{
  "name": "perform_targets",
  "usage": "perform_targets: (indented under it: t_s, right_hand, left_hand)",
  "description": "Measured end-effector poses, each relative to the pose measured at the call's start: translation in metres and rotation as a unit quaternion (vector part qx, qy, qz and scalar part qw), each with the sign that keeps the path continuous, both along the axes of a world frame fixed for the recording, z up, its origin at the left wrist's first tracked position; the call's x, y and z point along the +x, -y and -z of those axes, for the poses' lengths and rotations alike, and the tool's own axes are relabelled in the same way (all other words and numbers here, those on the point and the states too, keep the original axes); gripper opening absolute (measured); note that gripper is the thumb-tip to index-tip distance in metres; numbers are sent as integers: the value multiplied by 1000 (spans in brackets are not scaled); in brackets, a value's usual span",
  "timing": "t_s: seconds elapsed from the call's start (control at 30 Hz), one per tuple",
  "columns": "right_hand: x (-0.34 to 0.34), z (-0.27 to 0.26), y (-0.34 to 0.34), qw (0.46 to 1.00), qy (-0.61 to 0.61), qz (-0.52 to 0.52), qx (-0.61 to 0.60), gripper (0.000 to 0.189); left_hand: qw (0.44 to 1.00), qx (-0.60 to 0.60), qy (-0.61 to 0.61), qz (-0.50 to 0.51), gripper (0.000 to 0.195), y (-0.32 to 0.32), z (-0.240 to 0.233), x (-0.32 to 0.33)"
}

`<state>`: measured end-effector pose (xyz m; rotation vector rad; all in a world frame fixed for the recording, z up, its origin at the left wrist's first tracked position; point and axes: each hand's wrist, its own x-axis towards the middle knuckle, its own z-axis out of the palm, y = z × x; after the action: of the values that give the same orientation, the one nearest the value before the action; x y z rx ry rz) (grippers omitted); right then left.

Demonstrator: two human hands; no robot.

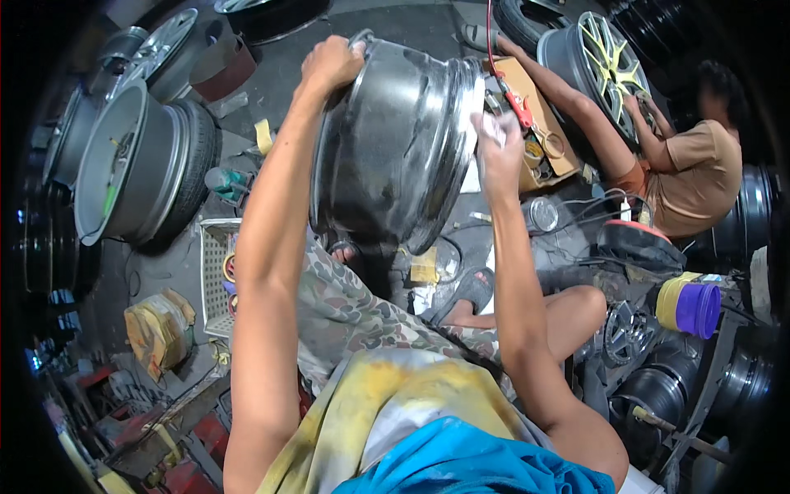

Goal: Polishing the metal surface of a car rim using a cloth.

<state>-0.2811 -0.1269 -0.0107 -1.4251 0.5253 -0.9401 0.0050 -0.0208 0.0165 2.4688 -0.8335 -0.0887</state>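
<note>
A dark metal wheel rim (389,142) stands on its tread side before me, between my knees, with whitish smears and a bright band along its right edge. My left hand (336,62) grips the rim's upper left lip. At the right lip, my right hand (501,139) holds a small pale pad or folded cloth against or close to the bright edge; whether it touches is blurred. The rim's lower end hides part of my foot.
A cardboard box (558,126) with tape rolls and a red-handled air blow gun (519,108) lies right of the rim. Beyond it a co-worker (697,160) sits at a spoked wheel (611,71). Left are a plastic basket (216,278), a green power tool (228,184) and more rims (139,173).
</note>
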Motion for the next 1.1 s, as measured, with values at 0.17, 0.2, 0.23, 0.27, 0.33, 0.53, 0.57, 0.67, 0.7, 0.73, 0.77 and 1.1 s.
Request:
perform_targets:
  t_s: [0.17,0.2,0.23,0.27,0.33,0.53,0.57,0.67,0.7,0.73,0.77,1.1]
  right_hand:
    - [-26,6,3,977,-65,36,-201,34]
    - [-14,-11,2,974,-83,53,-202,34]
    - [-5,-23,3,976,-109,62,-178,33]
    - [-8,-14,5,963,-105,77,-235,33]
    - [-18,-3,-11,945,-98,85,-302,34]
    - [-3,-29,1,945,-141,83,-283,30]
    - [-9,-27,-5,945,-140,85,-283,30]
    - [-32,-14,-36,940,-146,79,-300,26]
    - [-30,-20,-35,940,-145,75,-300,26]
    - [-28,-29,-32,933,-163,75,-311,26]
    - [-24,-32,-27,926,-181,75,-322,26]
    - [-5,-18,4,944,-126,71,-298,32]
  left_hand:
    - [1000,-8,13,14,53,5,-8,-5]
    - [1000,-13,-2,8,54,2,-5,-2]
    - [1000,-15,-2,11,54,2,-4,-3]
    - [1000,-16,-5,11,54,2,-2,-5]
    - [1000,-6,-3,0,55,0,0,-3]
    - [1000,-8,-10,14,55,3,-7,-2]
    - [1000,-18,-11,11,55,2,-4,-1]
    - [1000,-9,-7,3,54,0,-6,-6]
    - [1000,-5,-8,5,54,-2,-10,-8]
    - [1000,-2,-9,8,54,-3,-9,-9]
    - [1000,-6,-11,11,54,-4,-9,-8]
    - [1000,-12,2,15,51,-8,-10,-13]
